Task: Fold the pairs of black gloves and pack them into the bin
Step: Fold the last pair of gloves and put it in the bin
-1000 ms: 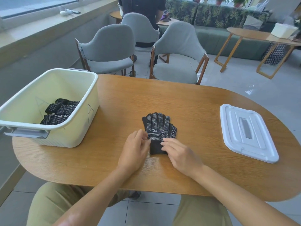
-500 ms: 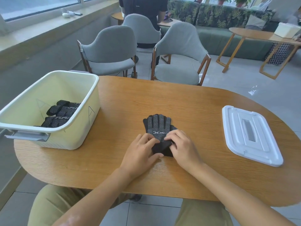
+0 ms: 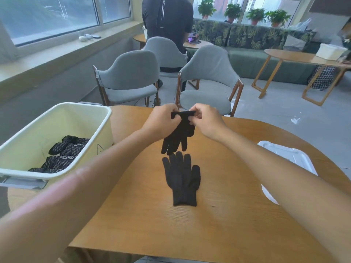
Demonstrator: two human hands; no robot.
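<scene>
One black glove hangs in the air with its fingers pointing down. My left hand and my right hand both pinch its cuff at the top. A second black glove lies flat on the wooden table just below it, fingers pointing away from me. The cream bin stands at the table's left end, and several folded black gloves with white dots lie inside it.
The bin's white lid lies on the table at the right, partly hidden by my right forearm. Two grey chairs stand beyond the table's far edge. A person in black stands behind them.
Both hands rose from the stacked gloves on the table and lifted the top glove by its cuff. The other glove stayed on the table. The camera tilted up and moved closer.
</scene>
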